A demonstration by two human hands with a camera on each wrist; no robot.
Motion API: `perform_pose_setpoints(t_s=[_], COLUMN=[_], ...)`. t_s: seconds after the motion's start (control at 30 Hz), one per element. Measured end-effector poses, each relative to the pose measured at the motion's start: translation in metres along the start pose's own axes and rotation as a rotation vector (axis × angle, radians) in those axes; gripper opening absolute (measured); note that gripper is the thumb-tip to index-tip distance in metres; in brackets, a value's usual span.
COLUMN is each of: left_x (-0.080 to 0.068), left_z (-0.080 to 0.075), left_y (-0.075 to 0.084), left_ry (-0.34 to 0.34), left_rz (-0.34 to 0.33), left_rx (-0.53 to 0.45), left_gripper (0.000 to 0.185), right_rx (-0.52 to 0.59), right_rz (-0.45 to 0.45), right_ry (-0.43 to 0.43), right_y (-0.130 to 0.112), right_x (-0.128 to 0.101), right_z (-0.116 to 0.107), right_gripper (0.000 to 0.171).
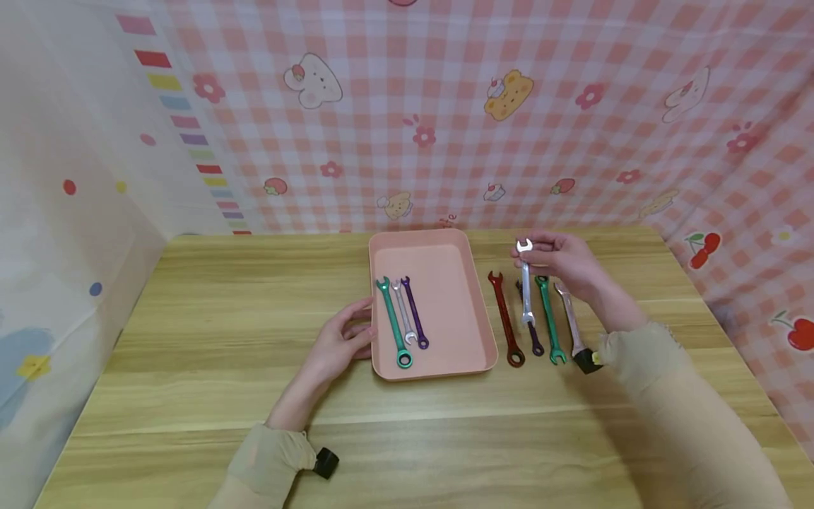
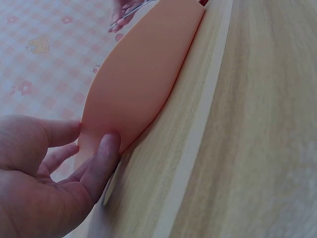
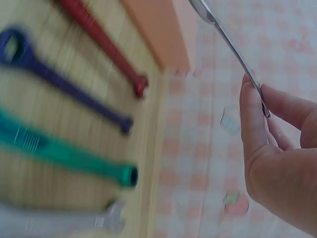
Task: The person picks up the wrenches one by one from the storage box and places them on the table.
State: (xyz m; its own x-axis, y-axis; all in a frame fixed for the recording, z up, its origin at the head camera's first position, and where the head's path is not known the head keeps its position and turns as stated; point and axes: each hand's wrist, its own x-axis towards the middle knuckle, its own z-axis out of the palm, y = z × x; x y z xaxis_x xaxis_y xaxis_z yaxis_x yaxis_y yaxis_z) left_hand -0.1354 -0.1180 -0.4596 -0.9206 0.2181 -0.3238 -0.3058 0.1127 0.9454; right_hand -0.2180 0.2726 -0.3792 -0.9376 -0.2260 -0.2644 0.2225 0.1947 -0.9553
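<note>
From my remote seat I see a wooden table [image 1: 191, 339] backed by pink gingham cloth [image 1: 572, 141] (cartoon bears, flowers).

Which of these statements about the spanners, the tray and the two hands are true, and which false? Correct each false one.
1. The shallow pink plastic tray holds three spanners. True.
2. The right hand pinches a silver metal spanner above the wooden table. True.
3. The left hand grips the green spanner in the tray. False: it rests against the tray's left edge, holding nothing.
4. The red spanner lies inside the tray. False: it lies on the table, right of the tray.
</note>
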Motion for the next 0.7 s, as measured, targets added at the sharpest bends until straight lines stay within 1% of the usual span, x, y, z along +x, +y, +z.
perform_pose_setpoints(t_s=[0.1,0.17,0.27,0.37,0.47,0.57,0.7], left_x=[0.000,0.000,-0.001,-0.001,-0.001,-0.001,-0.002], left_z=[0.001,0.001,0.002,0.002,0.001,0.001,0.000], left_y=[0.000,0.001,0.001,0.001,0.001,0.000,0.001], left_ry=[-0.001,0.000,0.000,-0.002,-0.002,-0.004,-0.005], left_rz=[0.004,0.006,0.005,0.008,0.012,0.021,0.016], left_rx=[0.003,0.005,0.008,0.006,0.003,0.007,0.017], left_gripper=[0.062,0.062,0.061,0.061,0.062,0.062,0.061], right_rx=[-0.004,-0.001,-0.005,-0.037,0.000,0.061,0.043], right_rz=[0.007,0.012,0.029,0.045,0.064,0.089,0.122], right_ry=[-0.001,-0.002,-0.005,-0.014,-0.030,-0.042,-0.045], right_y=[0.008,0.014,0.024,0.035,0.046,0.057,0.070], right_x=[-0.007,-0.012,-0.018,-0.024,-0.029,-0.033,-0.036], right_z=[-0.020,-0.035,-0.056,-0.076,-0.092,-0.104,-0.113], right_gripper=[0.019,0.017,0.024,0.031,0.035,0.037,0.032])
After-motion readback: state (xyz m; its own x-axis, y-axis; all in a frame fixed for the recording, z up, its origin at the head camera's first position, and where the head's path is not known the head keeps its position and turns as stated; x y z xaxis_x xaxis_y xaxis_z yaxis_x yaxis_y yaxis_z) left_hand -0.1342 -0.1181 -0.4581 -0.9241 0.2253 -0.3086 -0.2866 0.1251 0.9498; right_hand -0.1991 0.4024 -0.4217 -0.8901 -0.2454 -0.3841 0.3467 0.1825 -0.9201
